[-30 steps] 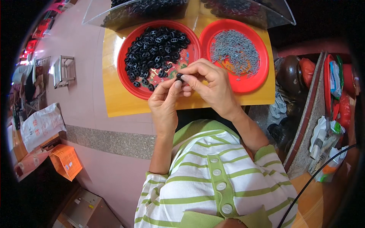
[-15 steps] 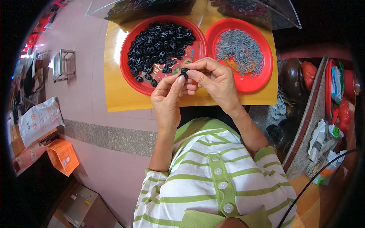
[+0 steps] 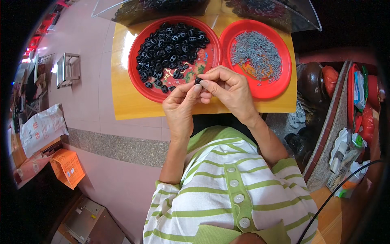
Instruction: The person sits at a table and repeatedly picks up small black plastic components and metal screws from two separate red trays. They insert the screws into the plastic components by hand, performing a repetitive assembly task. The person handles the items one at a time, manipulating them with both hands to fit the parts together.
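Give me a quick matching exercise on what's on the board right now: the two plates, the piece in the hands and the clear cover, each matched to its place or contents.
1. left red plate
2. right red plate
3. small black piece
4. clear cover

a. pinched between the fingertips of both hands
b. holds grey pieces
c. at the board's far edge
d. holds black pieces

Pairs: 1-d, 2-b, 3-a, 4-c

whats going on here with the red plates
A person in a green striped shirt holds one small black part pinched between the left hand and right hand, just above a yellow board. The left red plate holds more black parts, the right red plate a pile of small grey pieces.
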